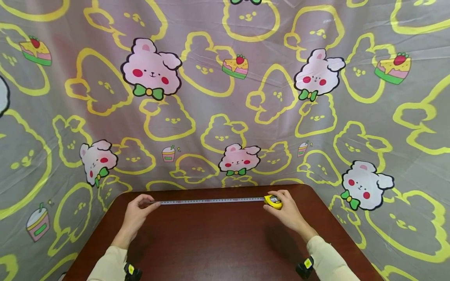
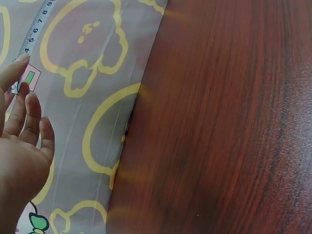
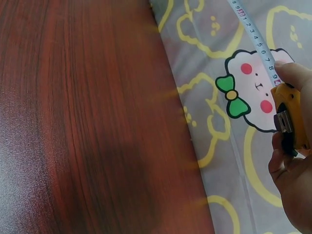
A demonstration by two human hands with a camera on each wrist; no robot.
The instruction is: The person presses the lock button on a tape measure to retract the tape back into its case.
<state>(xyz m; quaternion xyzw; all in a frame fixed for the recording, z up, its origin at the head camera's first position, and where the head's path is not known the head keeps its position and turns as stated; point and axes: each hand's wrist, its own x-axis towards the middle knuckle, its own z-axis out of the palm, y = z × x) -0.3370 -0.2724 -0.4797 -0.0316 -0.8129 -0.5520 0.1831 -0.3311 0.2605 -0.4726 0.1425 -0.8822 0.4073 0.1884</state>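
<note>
A yellow tape measure (image 1: 273,201) is in my right hand (image 1: 289,212), gripped by its case with the thumb and fingers around it. From the case a white blade (image 1: 211,201) with black and red markings runs straight left, above the far part of the table. My left hand (image 1: 136,215) pinches the blade's free end between thumb and index finger; in the left wrist view the other fingers (image 2: 33,114) of that hand are loosely bent. The right wrist view shows the blade (image 3: 258,41) coming out of the yellow case (image 3: 291,114) beside my right thumb.
Below the hands lies a dark red-brown wooden table (image 1: 211,242) with rounded far corners. A grey curtain (image 1: 204,105) printed with yellow outlines and white rabbits stands behind and at both sides. Black wrist devices (image 1: 133,271) sit at both sleeves.
</note>
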